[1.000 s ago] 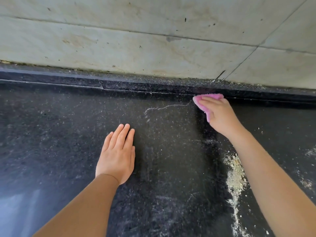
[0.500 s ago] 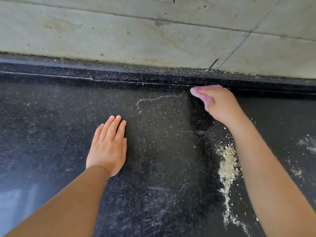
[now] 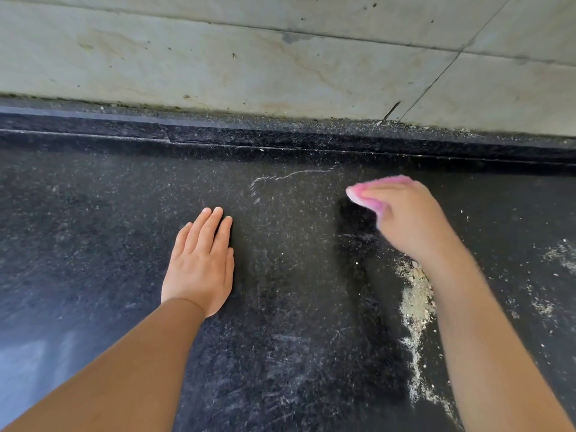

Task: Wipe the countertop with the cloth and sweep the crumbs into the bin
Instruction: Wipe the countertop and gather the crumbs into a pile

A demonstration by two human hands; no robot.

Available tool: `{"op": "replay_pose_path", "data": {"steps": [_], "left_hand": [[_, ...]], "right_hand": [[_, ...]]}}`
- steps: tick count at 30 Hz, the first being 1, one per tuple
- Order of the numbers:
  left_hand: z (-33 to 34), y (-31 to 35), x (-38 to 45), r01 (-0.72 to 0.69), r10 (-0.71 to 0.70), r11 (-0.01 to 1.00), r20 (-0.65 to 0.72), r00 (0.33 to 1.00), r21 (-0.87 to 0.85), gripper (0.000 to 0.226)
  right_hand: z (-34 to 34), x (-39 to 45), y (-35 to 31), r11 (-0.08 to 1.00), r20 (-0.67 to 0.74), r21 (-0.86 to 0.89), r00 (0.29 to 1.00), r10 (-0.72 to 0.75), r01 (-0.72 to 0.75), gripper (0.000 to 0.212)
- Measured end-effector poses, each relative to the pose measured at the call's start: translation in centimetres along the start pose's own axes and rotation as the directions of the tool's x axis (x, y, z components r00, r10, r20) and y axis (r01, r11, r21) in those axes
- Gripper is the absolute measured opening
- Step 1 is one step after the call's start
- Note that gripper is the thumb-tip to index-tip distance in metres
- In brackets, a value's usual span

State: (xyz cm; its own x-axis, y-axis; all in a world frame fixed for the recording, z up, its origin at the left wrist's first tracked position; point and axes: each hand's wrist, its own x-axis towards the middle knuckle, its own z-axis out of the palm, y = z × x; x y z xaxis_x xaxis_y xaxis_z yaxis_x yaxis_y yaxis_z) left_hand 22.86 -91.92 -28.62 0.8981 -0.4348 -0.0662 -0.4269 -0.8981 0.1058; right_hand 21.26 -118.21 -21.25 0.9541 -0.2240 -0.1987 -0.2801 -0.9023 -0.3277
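Currently we are partway through the wiping stage. Our right hand (image 3: 408, 219) grips the pink cloth (image 3: 378, 190), fingers curled over it, and presses it onto the black countertop (image 3: 93, 238); the hand is motion-blurred, so we cannot tell the exact finger placement. Our left hand (image 3: 201, 263) lies flat on the surface well to the left of the cloth, fingers straight and together, holding nothing.

Status of the work, as judged from the surface:
- A darker, cleaner band (image 3: 364, 275) runs just left of the right hand and back toward us, beside the forearm. We take this as a wiped strip.
- A ridge of pale crumbs (image 3: 416, 304) lies directly below the right wrist, partly under the forearm, and trails toward the near edge. We judge these as gathered but not yet removed.
- Smaller crumb patches (image 3: 561, 255) remain to the right of the right arm.
- A fine whitish film and a thin streak (image 3: 293, 176) remain between the two hands and around the left hand.

No bin is in view, so the sweeping step appears still outstanding.
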Motion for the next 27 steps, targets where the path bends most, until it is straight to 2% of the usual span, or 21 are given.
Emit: {"op": "replay_pose_path", "data": {"steps": [1, 3, 7, 10, 14, 17, 20, 23, 26, 27], "left_hand": [[0.0, 0.0, 0.0, 0.0, 0.0, 1.0, 0.005, 1.0, -0.008, 0.051], [0.0, -0.1, -0.1, 0.0, 0.0, 1.0, 0.017, 1.0, -0.02, 0.052], [-0.2, 0.1, -0.1, 0.026, -0.025, 0.998, 0.031, 0.999, -0.055, 0.05], [-0.3, 0.4, -0.1, 0.044, -0.04, 0.994, 0.033, 0.999, -0.103, 0.051], [-0.6, 0.5, -0.2, 0.036, -0.032, 0.991, 0.03, 0.999, -0.129, 0.045], [-0.8, 0.5, -0.3, 0.025, -0.017, 0.988, 0.053, 0.998, -0.151, 0.048], [-0.8, 0.4, -0.3, 0.037, -0.029, 0.986, 0.053, 0.998, -0.163, 0.048], [-1.0, 0.5, -0.2, 0.035, -0.028, 0.987, 0.044, 0.999, -0.154, 0.045], [-1.2, 0.5, -0.2, 0.046, -0.032, 0.984, 0.087, 0.996, -0.172, 0.049], [-1.2, 0.5, -0.2, 0.047, -0.032, 0.983, 0.087, 0.996, -0.175, 0.049]], "right_hand": [[1.5, -0.1, -1.5, 0.999, -0.119, 0.001, 0.992, -0.046, 0.047, 0.054], [5.1, -1.6, -5.4, 0.993, -0.242, 0.056, 0.966, -0.09, 0.107, 0.058], [10.8, -4.1, -10.1, 0.993, -0.26, 0.051, 0.961, -0.091, 0.108, 0.06], [10.6, -4.1, -8.0, 0.998, -0.309, -0.033, 0.949, -0.055, 0.047, 0.057], [8.1, -3.5, -1.3, 0.985, -0.251, -0.066, 0.958, 0.137, -0.158, 0.058], [6.0, -2.8, 0.2, 0.985, -0.406, 0.024, 0.899, 0.164, -0.169, 0.054], [7.3, -4.2, -4.4, 0.999, -0.354, 0.039, 0.934, 0.042, -0.031, 0.064], [9.9, -6.8, -10.0, 0.989, -0.203, 0.061, 0.972, -0.119, 0.134, 0.065], [10.8, -7.4, -10.3, 0.986, -0.129, -0.044, 0.978, -0.166, 0.162, 0.074], [10.3, -7.2, -9.0, 0.992, -0.102, -0.034, 0.987, -0.126, 0.123, 0.075]]}}
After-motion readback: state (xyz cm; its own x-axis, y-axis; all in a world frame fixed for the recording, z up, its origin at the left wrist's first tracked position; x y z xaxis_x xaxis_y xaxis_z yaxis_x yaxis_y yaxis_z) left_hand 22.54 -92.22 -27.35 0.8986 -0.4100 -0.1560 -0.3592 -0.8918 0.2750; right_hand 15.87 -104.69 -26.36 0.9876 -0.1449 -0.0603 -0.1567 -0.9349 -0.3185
